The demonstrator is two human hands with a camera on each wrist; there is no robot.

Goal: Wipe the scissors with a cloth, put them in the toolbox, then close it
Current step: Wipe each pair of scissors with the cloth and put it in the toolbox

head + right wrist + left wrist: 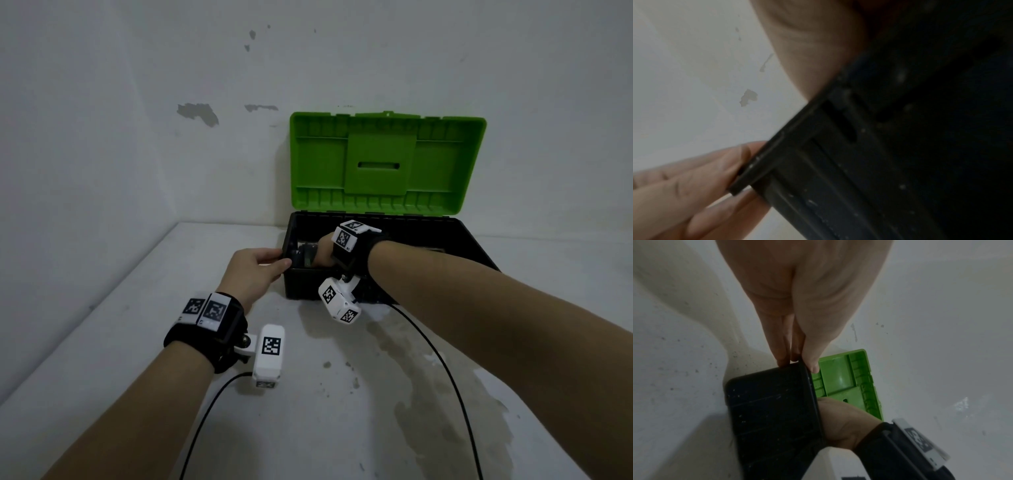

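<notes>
The toolbox (pixel 301 286) is a black tub with its green lid (pixel 387 161) standing open against the back wall. My left hand (pixel 282 257) pinches the rim at the tub's left end, thumb on one side and fingers on the other; the left wrist view shows that left hand (pixel 798 364) on the black toolbox wall (pixel 772 410) in front of the lid (pixel 840 379). My right hand (pixel 323 251) reaches down into the tub's left end, its fingers hidden. Dark shapes lie by it; I cannot make out scissors or a cloth.
The toolbox stands on a white table (pixel 154 342) in a corner, with walls close behind and to the left. A greyish stain (pixel 438 394) spreads over the table in front of the box. Two black cables (pixel 442 359) trail from the wrist cameras toward me.
</notes>
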